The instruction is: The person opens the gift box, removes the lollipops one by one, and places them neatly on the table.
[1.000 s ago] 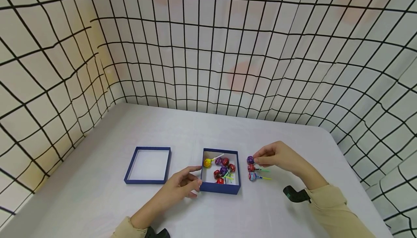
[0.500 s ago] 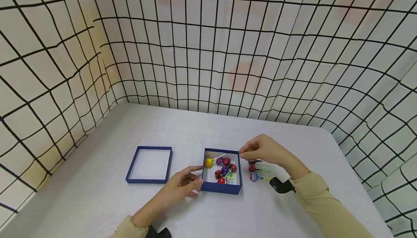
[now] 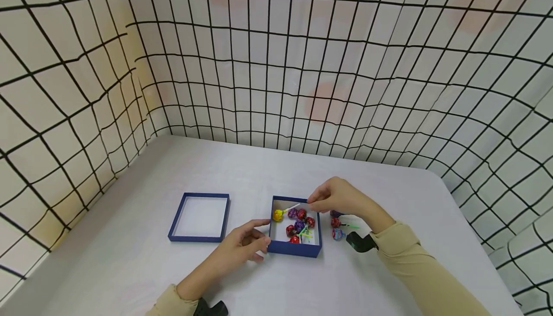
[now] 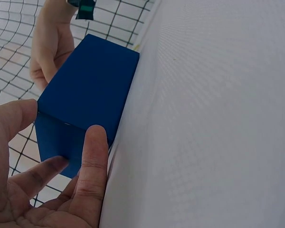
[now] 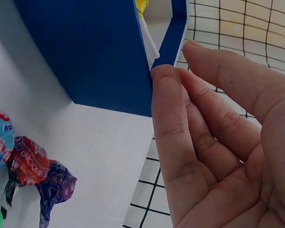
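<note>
A blue open box (image 3: pixel 295 249) holds several wrapped lollipops (image 3: pixel 299 225), among them a yellow lollipop (image 3: pixel 278 215) with a white stick. At the box's left side is my left hand (image 3: pixel 243 245), its spread fingertips touching the blue wall (image 4: pixel 92 85) in the left wrist view. My right hand (image 3: pixel 336 196) is over the box's far right corner. There, in the right wrist view, a fingertip (image 5: pixel 165 73) lies right at the rim, the thumb stands apart, and nothing shows between the fingers.
Right of the box, a purple lollipop (image 5: pixel 59 183), a red lollipop (image 3: pixel 335 222) and a blue lollipop (image 3: pixel 337 234) lie in a column, partly hidden by the right arm. A blue-edged lid (image 3: pixel 196 239) lies inside up on the left. Black-grid walls (image 3: pixel 276 66) surround the white table (image 3: pixel 242 167).
My right hand has let go of the purple lollipop in the column and moved left to the box's far right corner. The left hand stays at the box.
</note>
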Motion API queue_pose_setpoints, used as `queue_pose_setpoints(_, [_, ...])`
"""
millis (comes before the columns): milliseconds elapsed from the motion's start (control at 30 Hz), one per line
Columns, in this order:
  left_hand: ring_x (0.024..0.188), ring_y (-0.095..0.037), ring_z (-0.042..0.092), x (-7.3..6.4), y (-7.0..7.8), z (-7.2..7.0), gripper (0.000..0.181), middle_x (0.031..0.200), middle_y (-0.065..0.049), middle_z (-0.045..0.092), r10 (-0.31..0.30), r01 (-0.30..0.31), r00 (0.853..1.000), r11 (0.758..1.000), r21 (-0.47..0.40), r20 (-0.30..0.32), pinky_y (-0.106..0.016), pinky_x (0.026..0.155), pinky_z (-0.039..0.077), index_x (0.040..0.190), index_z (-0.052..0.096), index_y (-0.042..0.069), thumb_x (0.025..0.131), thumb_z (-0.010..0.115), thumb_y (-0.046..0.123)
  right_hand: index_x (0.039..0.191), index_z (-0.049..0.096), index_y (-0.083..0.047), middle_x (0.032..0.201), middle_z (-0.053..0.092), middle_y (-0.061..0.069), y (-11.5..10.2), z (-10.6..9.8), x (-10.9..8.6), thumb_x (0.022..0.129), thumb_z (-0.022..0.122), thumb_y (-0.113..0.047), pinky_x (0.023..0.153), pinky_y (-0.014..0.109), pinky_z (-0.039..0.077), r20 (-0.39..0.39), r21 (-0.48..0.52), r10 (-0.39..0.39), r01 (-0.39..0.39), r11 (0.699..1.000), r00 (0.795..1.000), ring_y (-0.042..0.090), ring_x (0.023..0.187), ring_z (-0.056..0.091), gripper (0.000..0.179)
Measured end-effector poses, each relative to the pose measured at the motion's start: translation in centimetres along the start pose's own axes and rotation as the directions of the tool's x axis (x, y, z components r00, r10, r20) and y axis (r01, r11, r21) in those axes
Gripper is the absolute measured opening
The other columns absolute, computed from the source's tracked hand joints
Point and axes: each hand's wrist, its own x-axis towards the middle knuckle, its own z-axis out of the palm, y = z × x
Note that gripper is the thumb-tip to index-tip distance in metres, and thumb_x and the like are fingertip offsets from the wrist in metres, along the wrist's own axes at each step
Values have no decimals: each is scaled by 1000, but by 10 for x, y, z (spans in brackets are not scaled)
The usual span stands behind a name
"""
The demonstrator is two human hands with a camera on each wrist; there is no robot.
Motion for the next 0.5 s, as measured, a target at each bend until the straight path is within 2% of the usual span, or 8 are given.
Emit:
queue_pose_setpoints(67, [97,-23,71,0,0,0,60,117,-18,70,1,-1,1000,1000,0,1,-31,81,68,159,47,2,108,67,27,110,83,-3,97,82,12,-3,1,2,98,79,-20,82,45,66,3,-17,-2,2,1000,1000,12,81,69,21])
queue_pose_setpoints(267, [96,-21,71,0,1,0,59,116,-16,70,-5,5,1000,1000,-1,-1,-31,81,68,159,47,3,108,67,27,110,83,-5,95,83,6,-12,5,7,97,80,-21,75,30,61,-1,-72,10,-10,997,1000,12,81,70,20])
queue_pose_setpoints(500, [96,-22,71,-2,4,-2,58,115,-20,70,21,-21,1000,1000,-1,9,-32,80,68,159,46,1,110,65,24,110,84,-5,93,83,2,-20,11,10,97,80,-19,76,30,61,-14,-132,23,-25,991,1000,11,81,71,20])
